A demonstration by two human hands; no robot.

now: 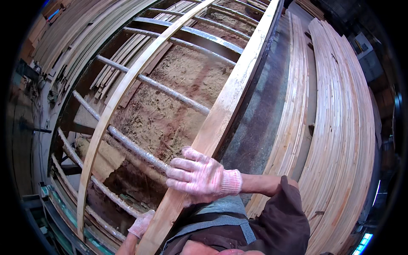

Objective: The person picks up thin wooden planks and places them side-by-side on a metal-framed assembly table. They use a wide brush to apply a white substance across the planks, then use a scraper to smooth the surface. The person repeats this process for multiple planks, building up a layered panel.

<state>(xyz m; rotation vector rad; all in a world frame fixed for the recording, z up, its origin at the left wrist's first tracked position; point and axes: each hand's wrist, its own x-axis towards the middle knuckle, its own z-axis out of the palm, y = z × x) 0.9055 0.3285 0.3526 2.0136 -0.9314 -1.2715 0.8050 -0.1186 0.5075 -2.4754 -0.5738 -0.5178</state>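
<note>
Where the right hand point(196, 175) lies palm down across the long pale wooden board point(233, 95), its fingers sit side by side and bend over the left edge, holding the timber beneath them. It wears a white knitted glove mottled with pink, its ribbed cuff point(231, 182) snug round the wrist. The board passes straight under this grip, flat-faced and square-edged, with visible grain and a rougher, whiter patch well beyond the fingers.

Nearer the body than that hold, the left hand point(143, 223), gloved in the same pinkish knit, is against the board's left edge; its fingers are partly hidden, so I cannot tell whether they pinch the wood or only rest on it.

To the left of the right hand's fingertips, round grey metal rods point(176, 95) with a scuffed, flaky surface run crosswise to the board like ladder rungs. Across them lies a slimmer pale wooden strip point(117, 97), smooth and narrow. Below the rods spreads crumbly brown sawdust point(187, 70).

Right of the grip is a flat, dark blue-grey surface point(265, 102), stained and dull, and past it lie layered stacks of long pale planks point(344, 127).
</note>
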